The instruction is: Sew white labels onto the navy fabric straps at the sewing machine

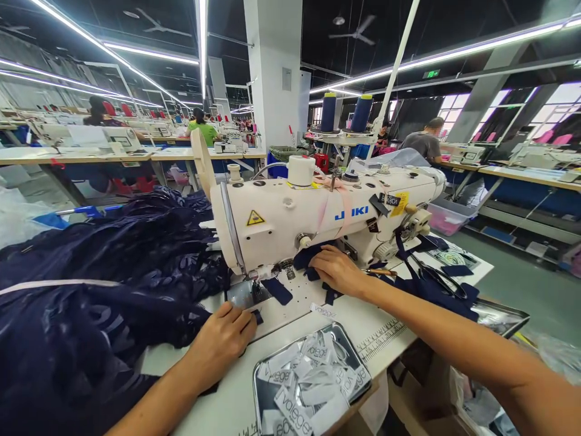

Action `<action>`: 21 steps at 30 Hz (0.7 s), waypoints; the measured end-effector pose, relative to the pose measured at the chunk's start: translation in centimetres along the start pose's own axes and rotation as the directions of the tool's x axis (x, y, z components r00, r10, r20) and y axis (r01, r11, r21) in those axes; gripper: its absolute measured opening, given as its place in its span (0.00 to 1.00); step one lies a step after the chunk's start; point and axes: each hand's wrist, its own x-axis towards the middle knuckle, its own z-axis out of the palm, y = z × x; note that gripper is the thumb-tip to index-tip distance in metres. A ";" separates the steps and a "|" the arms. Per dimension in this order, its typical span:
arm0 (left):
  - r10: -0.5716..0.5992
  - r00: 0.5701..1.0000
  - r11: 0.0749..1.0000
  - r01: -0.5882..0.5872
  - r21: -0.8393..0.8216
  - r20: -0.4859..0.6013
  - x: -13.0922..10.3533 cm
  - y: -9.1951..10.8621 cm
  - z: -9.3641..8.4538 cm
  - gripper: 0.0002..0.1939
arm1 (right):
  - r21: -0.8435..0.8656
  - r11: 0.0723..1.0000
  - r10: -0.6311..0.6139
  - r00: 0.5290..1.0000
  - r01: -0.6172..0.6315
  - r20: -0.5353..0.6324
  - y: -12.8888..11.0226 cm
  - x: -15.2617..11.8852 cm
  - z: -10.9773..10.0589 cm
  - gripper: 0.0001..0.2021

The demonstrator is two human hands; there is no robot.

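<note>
A white sewing machine [313, 212] stands in front of me on a white table. My left hand [227, 332] is closed at the front of its needle plate [240, 293], on dark navy fabric; a small navy end [258, 316] sticks out beyond the fingers. Under the machine's arm, my right hand [336, 269] has its fingers bent over a small pile of navy fabric pieces [308, 257]. Between the hands, one loose navy piece [278, 290] lies on the bed. The fingertips of both hands are partly hidden.
Patterned navy garments [113, 272] heap up on the left. A metal tray [336, 330] of white printed labels sits at the front edge, with a loose label [323, 311] behind it. Scissors [440, 280] and navy strips lie at right. Other people work at tables farther back.
</note>
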 end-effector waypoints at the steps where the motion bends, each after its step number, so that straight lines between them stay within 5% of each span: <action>1: 0.004 1.000 1.000 -0.004 0.003 0.002 -0.1 0.0 -0.1 0.17 | 0.062 0.998 0.015 0.999 -0.012 -0.037 -0.5 0.3 0.0 0.11; 5: 0.022 1.000 0.999 -0.023 0.034 0.022 -0.4 0.2 -0.3 0.15 | 0.251 0.968 -0.025 0.998 0.010 0.058 -3.9 2.1 1.0 0.12; 9: 0.017 0.998 0.998 -0.020 0.058 0.059 -0.8 0.7 -0.8 0.13 | 0.165 0.983 -0.117 0.970 0.082 0.214 -6.4 3.6 2.7 0.13; 13: -0.001 0.998 0.997 -0.003 0.073 0.063 -1.2 1.0 -1.0 0.12 | 0.045 0.989 -0.147 0.979 0.142 0.139 -6.8 3.7 3.7 0.14; 17: 0.001 0.999 0.998 -0.004 0.063 0.052 -1.3 1.0 -0.9 0.13 | 0.030 1.000 0.000 1.000 0.000 0.027 -7.7 3.1 3.7 0.09; 21: 0.013 0.999 0.995 -0.017 0.097 0.046 -1.3 1.1 -0.9 0.14 | -0.037 0.998 0.061 0.996 -0.059 0.061 -9.5 3.0 3.9 0.09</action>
